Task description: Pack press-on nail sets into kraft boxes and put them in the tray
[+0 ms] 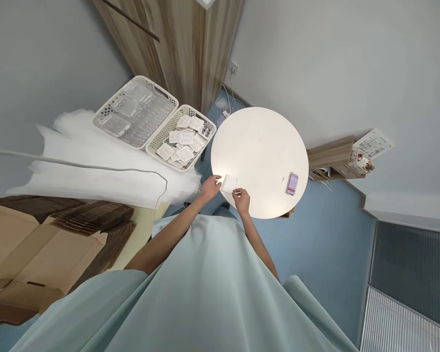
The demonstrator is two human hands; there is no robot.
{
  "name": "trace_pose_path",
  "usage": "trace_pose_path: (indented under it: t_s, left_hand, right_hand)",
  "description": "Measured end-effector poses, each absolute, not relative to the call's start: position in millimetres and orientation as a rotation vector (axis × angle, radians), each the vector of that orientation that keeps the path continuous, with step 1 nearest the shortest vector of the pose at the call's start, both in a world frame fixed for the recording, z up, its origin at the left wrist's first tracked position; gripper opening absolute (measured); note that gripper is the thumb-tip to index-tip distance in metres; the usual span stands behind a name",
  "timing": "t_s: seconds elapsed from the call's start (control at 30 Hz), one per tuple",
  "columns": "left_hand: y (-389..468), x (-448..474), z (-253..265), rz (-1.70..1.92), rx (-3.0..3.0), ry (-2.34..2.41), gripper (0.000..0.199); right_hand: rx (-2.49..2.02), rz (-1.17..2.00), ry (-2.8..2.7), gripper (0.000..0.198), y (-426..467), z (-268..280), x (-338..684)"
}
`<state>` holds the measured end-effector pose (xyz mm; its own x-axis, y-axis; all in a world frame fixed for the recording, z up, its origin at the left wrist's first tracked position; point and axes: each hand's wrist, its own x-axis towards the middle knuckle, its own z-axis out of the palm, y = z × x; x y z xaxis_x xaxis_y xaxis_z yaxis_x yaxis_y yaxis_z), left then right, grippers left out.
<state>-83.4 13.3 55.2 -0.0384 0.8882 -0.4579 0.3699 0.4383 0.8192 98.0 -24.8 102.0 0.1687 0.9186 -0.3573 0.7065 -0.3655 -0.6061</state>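
A small white square card or packet (pixel 229 183) is near the front edge of a round white table (pixel 258 142). My right hand (pixel 242 201) has its thumb and fingertips closed on the near right corner of the square. At its left edge is my left hand (pixel 209 188), thumb and forefinger apart, the fingertips beside or just touching it. Whether the square lies flat or is slightly lifted I cannot tell. Further right on the table lies a purple, blurred-out item (pixel 292 184), with a small dark thin piece (pixel 283 180) beside it.
Left of the table, a white basket (pixel 150 146) holds many small white cards or packets; another basket (pixel 99 120) contains clear plastic packaging. White foam sheeting (pixel 84 181) and flattened cardboard boxes (pixel 40 249) lie nearer me. A grey cable (pixel 95 167) crosses the sheeting. A wooden shelf (pixel 330 154) stands right.
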Motion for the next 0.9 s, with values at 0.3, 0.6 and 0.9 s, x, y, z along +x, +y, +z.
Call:
trace_pose_path:
  t_s: [0.3,0.6,0.9]
  left_hand:
    - [6,-91,89,0.884,0.979,1.656,0.033]
    - [-66,-84,125,1.167,0.783,1.708,0.032]
    - [-160,-130,148,1.464,0.519,2.041,0.035]
  right_hand:
    - [-1.910,1.135,-1.532,0.016,-21,133,92]
    - [-1.639,1.267,-1.552,0.019,-37,158,103]
    - [-1.418,1.524,-1.753,0.027,-77,151,77]
